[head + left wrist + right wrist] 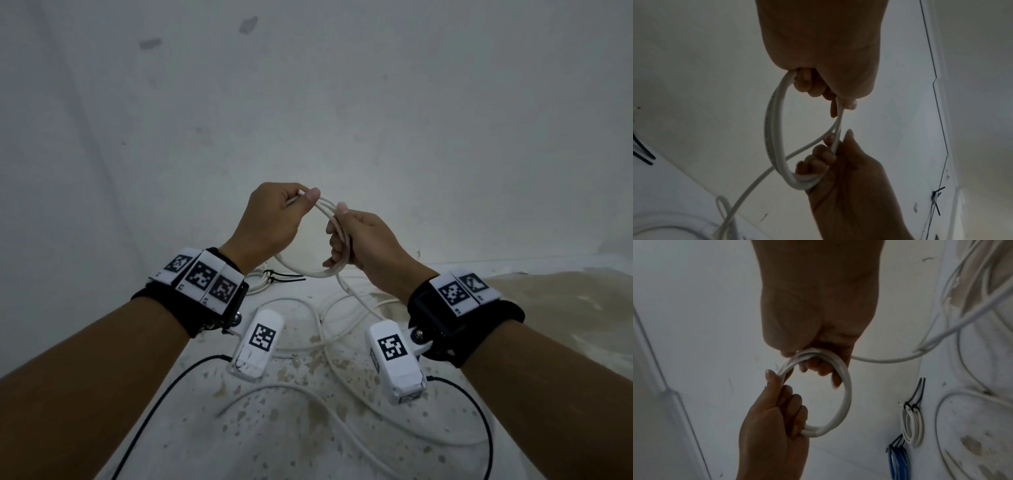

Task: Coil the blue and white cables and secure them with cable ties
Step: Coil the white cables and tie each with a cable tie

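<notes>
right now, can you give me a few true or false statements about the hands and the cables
1. Both hands grip the white coil. True: the left hand and the right hand each hold it.
2. The coil lies flat on the floor. False: it is held up in the air.
3. A loose length of white cable trails from the coil to the floor. True.
4. A tied white bundle lies nearby. True.
5. The blue bundle is in the right hand. False: it lies on the floor.

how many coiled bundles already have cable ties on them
2, both lying on the surface in the right wrist view: a tied white coil and, next to it, a tied blue coil. The blue one runs off the frame edge; more may be hidden.
</notes>
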Tool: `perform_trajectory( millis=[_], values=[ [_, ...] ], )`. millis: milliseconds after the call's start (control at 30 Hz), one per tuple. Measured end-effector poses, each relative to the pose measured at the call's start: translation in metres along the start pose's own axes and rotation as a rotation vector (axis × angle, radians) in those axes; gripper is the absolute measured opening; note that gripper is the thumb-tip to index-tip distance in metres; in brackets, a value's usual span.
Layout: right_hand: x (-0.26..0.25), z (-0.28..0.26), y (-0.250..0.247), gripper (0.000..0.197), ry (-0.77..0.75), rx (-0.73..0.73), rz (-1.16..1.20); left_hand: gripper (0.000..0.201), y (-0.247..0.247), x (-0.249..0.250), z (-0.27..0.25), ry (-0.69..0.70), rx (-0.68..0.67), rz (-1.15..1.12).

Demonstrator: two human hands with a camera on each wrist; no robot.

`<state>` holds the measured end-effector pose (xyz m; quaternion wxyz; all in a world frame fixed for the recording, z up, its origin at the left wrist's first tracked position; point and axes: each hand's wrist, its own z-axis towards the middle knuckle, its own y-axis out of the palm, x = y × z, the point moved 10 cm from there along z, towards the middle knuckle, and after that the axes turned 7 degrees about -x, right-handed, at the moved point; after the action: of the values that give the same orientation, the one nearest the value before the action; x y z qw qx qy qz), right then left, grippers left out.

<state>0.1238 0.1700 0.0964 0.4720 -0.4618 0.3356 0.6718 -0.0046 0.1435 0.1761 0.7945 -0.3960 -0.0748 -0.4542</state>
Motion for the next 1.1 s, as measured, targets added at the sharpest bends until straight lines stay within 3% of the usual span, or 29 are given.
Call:
perform_trajectory(
  millis=[100, 233, 433, 600, 700, 833, 933, 1000, 1100],
  values=[
    [-0.024, 0.003, -0.036, 0.032, -0.134, 0.291, -0.362, 0.044, -0.001, 0.002, 0.001, 0.002, -0.012, -0.011],
    [-0.043, 0.019, -0.018, 0.026, -0.17, 0.036, -0.507, 0.049, -0.012, 0.003, 0.009, 0.009, 0.016, -0.019],
    [-0.064, 0.02, -0.024, 0.017, -0.124, -0.085, -0.196, 0.055, -0.027, -0.009, 0.016, -0.054, 0.145, -0.137],
    [-0.043, 0.019, -0.022, 0.015, -0.079, -0.117, -0.038, 0.051, -0.018, -0.012, 0.017, -0.078, 0.155, -0.261],
    [-0.026, 0.016, -0.008, 0.025, -0.017, -0.222, 0.029, 0.051, -0.013, -0.017, 0.014, -0.09, 0.155, -0.279],
    [-0.012, 0.006, 0.022, 0.034, 0.153, -0.405, 0.453, 0.048, -0.011, -0.013, 0.011, -0.085, 0.14, -0.209],
    [-0.006, 0.007, 0.029, 0.035, 0.244, -0.37, 0.479, 0.047, -0.009, -0.012, 0.008, -0.095, 0.124, -0.157],
    [-0.003, 0.01, 0.025, 0.047, 0.246, -0.284, 0.382, 0.048, -0.006, -0.012, 0.008, -0.101, 0.109, -0.132],
    [-0.004, 0.012, 0.024, 0.044, 0.219, -0.217, 0.285, 0.049, -0.004, -0.015, 0.007, -0.134, 0.11, -0.134]
  ],
)
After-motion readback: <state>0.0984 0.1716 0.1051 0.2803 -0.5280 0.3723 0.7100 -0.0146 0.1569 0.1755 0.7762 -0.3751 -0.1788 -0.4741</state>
